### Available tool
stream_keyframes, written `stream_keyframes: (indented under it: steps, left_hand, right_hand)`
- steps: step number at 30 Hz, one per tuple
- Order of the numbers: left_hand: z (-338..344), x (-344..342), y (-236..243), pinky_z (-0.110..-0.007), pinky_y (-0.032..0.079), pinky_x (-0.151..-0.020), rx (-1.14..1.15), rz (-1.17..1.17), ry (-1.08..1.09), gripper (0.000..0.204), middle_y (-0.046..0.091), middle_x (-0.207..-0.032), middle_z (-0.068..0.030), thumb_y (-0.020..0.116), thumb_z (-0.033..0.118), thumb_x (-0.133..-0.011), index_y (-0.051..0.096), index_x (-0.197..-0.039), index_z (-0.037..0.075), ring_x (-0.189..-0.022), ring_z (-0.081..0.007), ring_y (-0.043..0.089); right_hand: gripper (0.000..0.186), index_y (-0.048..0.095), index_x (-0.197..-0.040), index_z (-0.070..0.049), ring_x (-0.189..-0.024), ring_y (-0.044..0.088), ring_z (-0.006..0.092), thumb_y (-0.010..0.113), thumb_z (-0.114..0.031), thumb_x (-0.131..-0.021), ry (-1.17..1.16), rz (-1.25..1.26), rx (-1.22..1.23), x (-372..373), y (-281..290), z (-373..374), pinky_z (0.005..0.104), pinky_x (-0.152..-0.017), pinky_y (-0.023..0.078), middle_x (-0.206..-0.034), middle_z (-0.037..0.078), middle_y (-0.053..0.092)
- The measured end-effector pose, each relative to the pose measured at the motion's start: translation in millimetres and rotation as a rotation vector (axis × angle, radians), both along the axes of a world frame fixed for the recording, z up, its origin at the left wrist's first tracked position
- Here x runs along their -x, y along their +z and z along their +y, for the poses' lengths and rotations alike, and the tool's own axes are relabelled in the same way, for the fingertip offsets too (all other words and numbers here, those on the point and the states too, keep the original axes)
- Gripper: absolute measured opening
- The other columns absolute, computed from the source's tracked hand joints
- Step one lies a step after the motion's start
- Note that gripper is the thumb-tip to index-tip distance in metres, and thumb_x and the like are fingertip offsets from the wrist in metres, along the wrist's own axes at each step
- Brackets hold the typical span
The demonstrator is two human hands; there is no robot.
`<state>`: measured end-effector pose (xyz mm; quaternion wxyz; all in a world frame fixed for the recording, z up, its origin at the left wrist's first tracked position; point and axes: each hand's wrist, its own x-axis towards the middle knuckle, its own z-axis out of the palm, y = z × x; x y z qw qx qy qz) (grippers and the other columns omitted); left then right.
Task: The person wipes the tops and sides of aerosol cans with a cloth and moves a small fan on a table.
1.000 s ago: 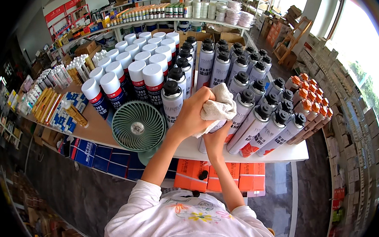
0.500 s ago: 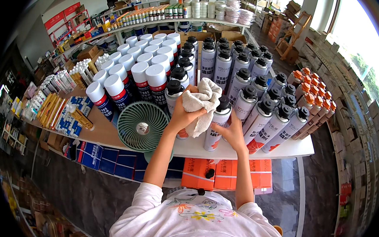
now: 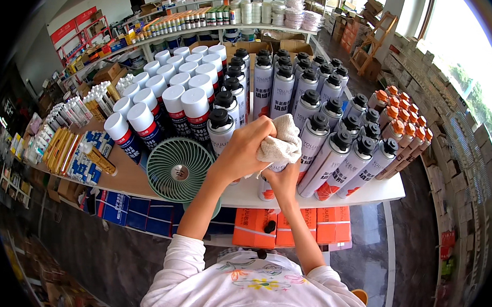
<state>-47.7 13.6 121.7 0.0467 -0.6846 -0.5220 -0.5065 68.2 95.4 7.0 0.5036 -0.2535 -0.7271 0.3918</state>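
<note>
A beige cloth (image 3: 281,144) is bunched in my left hand (image 3: 249,146), whose fingers are closed around it. The cloth covers the black-capped top of a pale grey spray can (image 3: 265,191) at the front edge of the table. My right hand (image 3: 284,182) is wrapped round the body of that can, just under the cloth. Most of the can is hidden by my hands. More black-capped cans (image 3: 327,165) stand close on the right, and another can (image 3: 221,132) stands just left of my left hand.
White-capped cans (image 3: 169,95) fill the left of the white table (image 3: 243,197). A green desk fan (image 3: 179,170) stands near its front edge. Orange-capped tubes (image 3: 407,129) are grouped at the right. Orange boxes (image 3: 256,224) and blue boxes (image 3: 141,210) lie below the tabletop.
My left hand has brought the cloth rightward onto the top of the can, hiding its black cap. My right hand has moved left and lower on the can's body.
</note>
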Motion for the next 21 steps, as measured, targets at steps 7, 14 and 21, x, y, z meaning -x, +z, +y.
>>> stream_keyframes:
  steps: [7,14,21]
  left_hand:
    - [-0.6,22.2,4.9,-0.035,0.048,-0.066,0.061,-0.025,-0.177,0.039,0.055,-0.086,-0.0098,0.079,0.002,-0.066,0.048,-0.090,0.004,-0.075,-0.0321,0.059]
    - [2.7,-15.9,-0.6,-0.042,0.047,-0.065,-0.071,0.133,0.163,0.038,0.053,-0.087,-0.0090,0.076,0.002,-0.065,0.048,-0.091,0.006,-0.077,-0.0324,0.061]
    - [2.2,16.2,7.3,-0.033,0.046,-0.063,0.050,-0.005,-0.111,0.035,0.053,-0.079,-0.0086,0.078,0.003,-0.066,0.049,-0.087,0.005,-0.070,-0.0261,0.057]
  right_hand:
    - [0.074,0.043,-0.123,0.002,-0.109,0.050,0.0359,0.087,-0.017,-0.066,-0.006,-0.002,0.042,0.2,3.5,-7.6,0.0438,-0.095,0.042,-0.114,0.019,0.048]
    - [0.076,0.043,-0.124,0.002,-0.110,0.050,0.0349,0.087,-0.016,-0.066,-0.003,0.039,0.027,6.8,-10.3,-2.9,0.0432,-0.096,0.041,-0.115,0.017,0.046]
    - [0.067,0.045,-0.122,0.002,-0.109,0.055,0.0296,0.082,-0.009,-0.068,-0.056,-0.072,0.027,-0.5,9.8,-8.1,0.0391,-0.095,0.044,-0.116,0.016,0.052]
